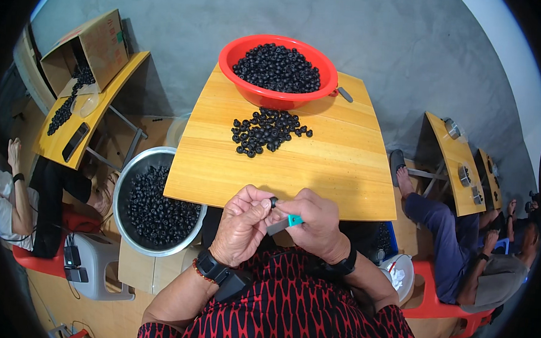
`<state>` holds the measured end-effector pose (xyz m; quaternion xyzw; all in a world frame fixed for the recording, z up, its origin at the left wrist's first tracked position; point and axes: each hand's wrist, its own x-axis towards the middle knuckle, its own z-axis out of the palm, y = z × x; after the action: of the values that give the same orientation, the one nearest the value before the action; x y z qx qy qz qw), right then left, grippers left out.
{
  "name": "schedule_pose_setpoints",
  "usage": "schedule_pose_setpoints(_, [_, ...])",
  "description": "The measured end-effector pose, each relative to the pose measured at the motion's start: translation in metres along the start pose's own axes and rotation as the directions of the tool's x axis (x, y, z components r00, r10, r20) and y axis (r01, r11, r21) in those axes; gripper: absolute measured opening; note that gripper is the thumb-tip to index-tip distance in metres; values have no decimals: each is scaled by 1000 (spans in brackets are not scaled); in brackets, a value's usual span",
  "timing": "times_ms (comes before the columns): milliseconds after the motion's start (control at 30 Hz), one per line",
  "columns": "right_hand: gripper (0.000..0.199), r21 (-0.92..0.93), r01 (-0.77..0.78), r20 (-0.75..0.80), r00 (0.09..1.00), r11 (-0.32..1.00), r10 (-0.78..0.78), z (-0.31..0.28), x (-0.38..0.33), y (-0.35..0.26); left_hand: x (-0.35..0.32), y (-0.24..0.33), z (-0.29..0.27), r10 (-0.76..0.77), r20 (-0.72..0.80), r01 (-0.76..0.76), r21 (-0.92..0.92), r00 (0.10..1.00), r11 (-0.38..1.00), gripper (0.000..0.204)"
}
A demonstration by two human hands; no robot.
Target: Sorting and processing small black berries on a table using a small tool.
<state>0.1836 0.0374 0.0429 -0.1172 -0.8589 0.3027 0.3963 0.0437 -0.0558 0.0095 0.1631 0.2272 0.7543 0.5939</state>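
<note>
Near the table's front edge, my left hand [239,228] pinches a small round black part [273,202] between thumb and fingertips. My right hand [317,224] is closed around a small tool with a teal handle [295,220] and a flat grey end, its fingers close beside the part. A loose heap of similar black parts [266,132] lies farther back on the wooden table [337,166]. Behind it stands a red basin [235,86] filled with many more of them.
At my left, a metal basin [119,208] holds black parts. A grey flat object [345,95] lies by the red basin. Side tables carry a cardboard box [103,50], a phone [75,141] and metal cups [464,175]. Other people sit on both sides; a white bucket [406,277] stands right.
</note>
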Motion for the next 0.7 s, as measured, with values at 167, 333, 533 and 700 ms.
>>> schedule_pose_setpoints(167, [25, 15, 71, 46, 996, 997, -72, -2, -2, 2, 0, 2, -3, 13, 30, -12, -26, 999, 1000, 11])
schedule_pose_setpoints(333, [21, 174, -393, 25, 918, 903, 395, -9, -3, -2, 2, 3, -5, -10, 40, 12, -41, 999, 999, 11])
schedule_pose_setpoints(533, [19, 146, -286, 118, 956, 947, 270, -13, -5, 4, 2, 2, -5, -27, 36, 30, -68, 999, 997, 11])
schedule_pose_setpoints(700, [17, 71, -173, 122, 979, 982, 164, -9, -2, 2, 2, 3, -8, -3, 35, 4, -45, 999, 999, 8])
